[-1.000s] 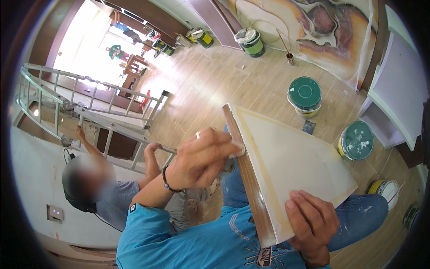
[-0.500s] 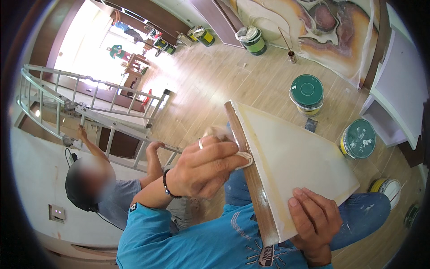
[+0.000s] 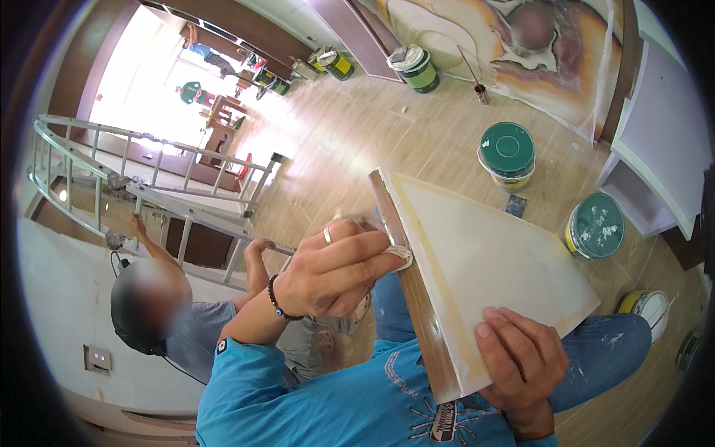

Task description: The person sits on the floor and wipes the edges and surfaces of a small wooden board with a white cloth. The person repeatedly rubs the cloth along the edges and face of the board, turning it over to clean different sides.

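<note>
A white panel (image 3: 484,253) lies tilted across my lap, its long left side faced with a brown wood-grain strip (image 3: 422,316). My left hand (image 3: 339,270), with a ring and a beaded bracelet, pinches a folded whitish cloth (image 3: 403,258) against the upper part of this strip. Part of the cloth sticks out behind the fingers. Below the cloth the brown surface looks glossy. With my right hand (image 3: 521,361) I grip the panel's lower right edge; the fingers lie on the white face, and what is under the panel is hidden.
A co-worker (image 3: 197,328) is close on my left beside a metal ladder (image 3: 171,205). Green-lidded buckets (image 3: 508,149) (image 3: 598,226) stand on the tiled floor at right, with an open bucket (image 3: 648,314) nearer. A small can with a stick (image 3: 481,94) stands farther off.
My left hand and the cloth have shifted slightly left along with the panel's upper end. The cloth stays on the brown strip, and my right hand keeps its hold.
</note>
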